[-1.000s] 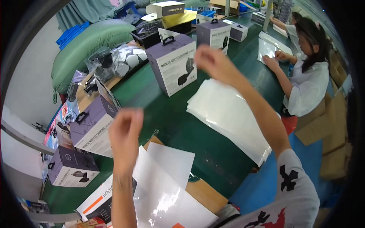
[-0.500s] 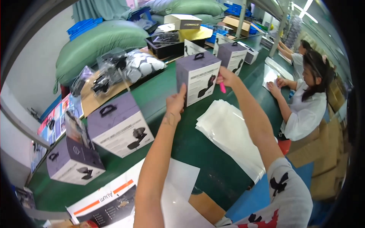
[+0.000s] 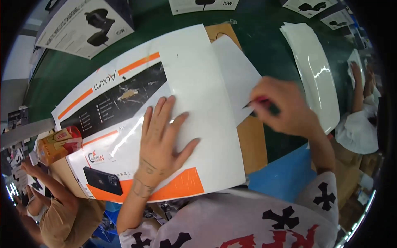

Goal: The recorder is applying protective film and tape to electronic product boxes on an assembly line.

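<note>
My left hand (image 3: 161,140) lies flat, fingers spread, on a large white glossy sheet (image 3: 202,99) printed with orange bands and a dark panel. To its right, my right hand (image 3: 285,108) is closed around a slim pink tool with a dark pointed tip (image 3: 252,102); its exact kind is unclear. That tip hovers over, or touches, a plain white sheet (image 3: 236,76) partly under the glossy one; I cannot tell which. Brown cardboard (image 3: 253,146) shows beneath them.
Purple-and-white boxes (image 3: 89,31) stand along the far side of the green table (image 3: 264,45). A stack of glossy white sheets (image 3: 318,82) lies at right. A dark phone (image 3: 102,180) and an orange drink bottle (image 3: 60,144) rest at left. Other people sit on both sides.
Both hands have left the purple box and come back to the near sheets. My left hand has flattened out; the pink tool stays in my right. The view has tilted down.
</note>
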The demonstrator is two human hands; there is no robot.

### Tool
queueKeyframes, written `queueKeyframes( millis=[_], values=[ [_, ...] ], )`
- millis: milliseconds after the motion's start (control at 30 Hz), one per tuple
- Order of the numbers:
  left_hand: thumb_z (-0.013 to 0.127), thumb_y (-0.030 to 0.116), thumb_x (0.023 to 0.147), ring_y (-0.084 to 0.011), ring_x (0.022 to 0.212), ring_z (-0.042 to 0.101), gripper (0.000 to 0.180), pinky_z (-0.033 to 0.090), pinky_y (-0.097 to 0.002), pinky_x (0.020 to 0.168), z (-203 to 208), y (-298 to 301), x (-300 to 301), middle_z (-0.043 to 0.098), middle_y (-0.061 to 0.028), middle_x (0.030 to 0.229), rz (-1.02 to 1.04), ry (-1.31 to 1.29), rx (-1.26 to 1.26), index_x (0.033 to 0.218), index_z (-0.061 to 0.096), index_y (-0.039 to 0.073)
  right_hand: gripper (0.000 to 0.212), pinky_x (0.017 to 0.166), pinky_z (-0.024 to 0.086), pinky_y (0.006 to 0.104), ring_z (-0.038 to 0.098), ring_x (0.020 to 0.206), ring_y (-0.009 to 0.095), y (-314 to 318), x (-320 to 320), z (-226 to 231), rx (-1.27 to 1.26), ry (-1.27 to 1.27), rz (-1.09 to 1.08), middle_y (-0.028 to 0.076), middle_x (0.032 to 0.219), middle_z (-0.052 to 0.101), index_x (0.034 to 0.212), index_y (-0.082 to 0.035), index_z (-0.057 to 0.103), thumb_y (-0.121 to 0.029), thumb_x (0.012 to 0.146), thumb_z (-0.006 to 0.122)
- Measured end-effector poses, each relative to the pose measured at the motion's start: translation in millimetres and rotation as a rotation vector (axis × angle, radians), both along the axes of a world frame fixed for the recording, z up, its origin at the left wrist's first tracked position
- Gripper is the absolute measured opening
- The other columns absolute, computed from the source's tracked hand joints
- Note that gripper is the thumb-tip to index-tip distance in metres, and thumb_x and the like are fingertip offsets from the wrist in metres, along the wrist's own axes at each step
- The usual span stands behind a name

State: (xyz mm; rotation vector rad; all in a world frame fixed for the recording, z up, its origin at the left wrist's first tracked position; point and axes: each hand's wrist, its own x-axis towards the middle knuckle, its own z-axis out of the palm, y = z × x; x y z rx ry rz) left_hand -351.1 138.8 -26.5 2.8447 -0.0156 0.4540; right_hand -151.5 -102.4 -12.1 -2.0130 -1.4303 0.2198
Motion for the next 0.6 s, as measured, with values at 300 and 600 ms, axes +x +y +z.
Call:
queueKeyframes(
  millis=[300,600],
  values=[
    [0.083,0.015,0.082,-0.0271,0.116,0.057,0.036,0.045,-0.0415,0.105,0.2,-7.3,-11.2,0.063,-0.0088,0.130,-0.118,0.066,-0.319,0.114,0.072,0.006,0.019,0.057,0.040,0.0254,0.046,0.060,0.014,45.9,-60.9,-29.3,0.016,-0.407,0.052,0.000,0.091,0.055,0.083,-0.009,0.063,-0.013,0.084,0.081],
    [0.084,0.011,0.082,-0.0218,0.102,0.054,0.028,0.043,-0.0352,0.094,-26.8,-8.2,-11.4,0.062,-0.0052,0.117,-0.113,0.010,-0.388,0.106,0.069,0.007,0.021,0.056,0.039,0.0242,0.046,0.059,0.013,55.6,-56.4,-29.7,0.056,-0.458,-0.023,-0.001,0.089,0.051,0.079,-0.010,0.063,-0.016,0.083,0.083]
  ],
)
